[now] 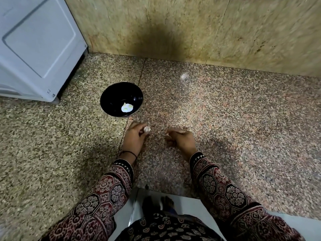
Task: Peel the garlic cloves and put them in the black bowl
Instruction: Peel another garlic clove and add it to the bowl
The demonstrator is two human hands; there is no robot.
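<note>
My left hand (134,138) sits at the centre of the frame, its fingers curled narrowly round 1 garlic clove (147,129) pinched at their tips. My right hand (181,140), near it on the right, has its fingers curled inward; whether they pinch anything I cannot tell. The black bowl (111,94), just above my left hand, holds pale peeled cloves (126,107).

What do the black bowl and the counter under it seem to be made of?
The black bowl: glossy, evenly black, soft highlights on its inner wall; probably plastic or melamine, possibly glazed ceramic. The counter: polished stone, likely granite, given its speckled pink, grey and black grains and the straight seam between slabs.
</note>
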